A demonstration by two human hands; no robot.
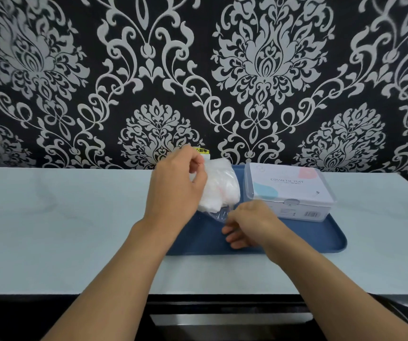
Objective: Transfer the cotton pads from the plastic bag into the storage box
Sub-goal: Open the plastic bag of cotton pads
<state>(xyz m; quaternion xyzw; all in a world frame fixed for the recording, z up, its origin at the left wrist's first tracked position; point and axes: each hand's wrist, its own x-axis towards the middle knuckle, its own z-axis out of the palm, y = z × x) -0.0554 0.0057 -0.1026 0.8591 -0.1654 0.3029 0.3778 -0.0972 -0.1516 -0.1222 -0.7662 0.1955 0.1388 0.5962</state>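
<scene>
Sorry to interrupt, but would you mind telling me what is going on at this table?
A person is working on a plastic bag of cotton pads over a blue tray. The left hand grips the bag's upper part, holding it up, while the right hand is at its lower clear end, fingers curled; whether it pinches the plastic is unclear. The storage box sits on the tray beside the bag, lid closed.

I take this for a home: black wallpaper with silver damask covers the wall behind a pale counter, a blue tray of toiletries sits on it, and a steel-fronted drawer shows below.
</scene>
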